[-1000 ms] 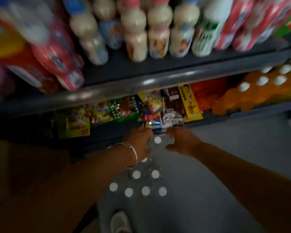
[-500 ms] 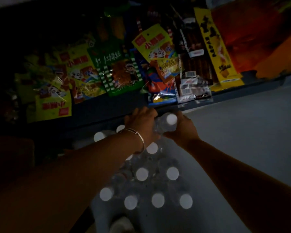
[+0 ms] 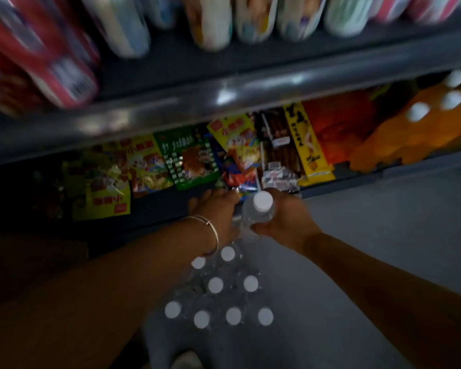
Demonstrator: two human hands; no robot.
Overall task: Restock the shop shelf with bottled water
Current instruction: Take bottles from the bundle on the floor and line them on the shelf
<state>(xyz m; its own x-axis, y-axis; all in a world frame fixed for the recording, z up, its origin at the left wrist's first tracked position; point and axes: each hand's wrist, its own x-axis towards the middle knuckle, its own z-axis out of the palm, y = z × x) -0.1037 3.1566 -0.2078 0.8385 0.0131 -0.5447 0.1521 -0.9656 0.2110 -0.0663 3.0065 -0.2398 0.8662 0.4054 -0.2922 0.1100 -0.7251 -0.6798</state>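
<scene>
Head view, looking down on a dim shop aisle. Right hand [image 3: 282, 219], fingers curled round the shoulder of a clear plastic water bottle with a white cap [image 3: 258, 211], holds it upright above the far end of the pack. Left hand [image 3: 216, 211], wearing a thin silver bangle [image 3: 210, 230] at the wrist, lies just left of the bottle with its fingers reaching forward; whether they grip the bottle or the wrapping cannot be told, as the fingertips are hidden. Below both forearms, on the grey floor [image 3: 383, 235], stands a shrink-wrapped pack of clear water bottles [image 3: 218, 296], eight white caps showing in rows. Beyond the hands, the low dark shelf [image 3: 155, 211] carries a row of bright snack packets [image 3: 186, 158] in yellow, green and blue; orange drink bottles with white caps [image 3: 415, 129] stand at its far right. Above, past a grey metal shelf edge [image 3: 224, 97], blurred milk-drink bottles and red containers [image 3: 210, 22] fill the upper shelf.
</scene>
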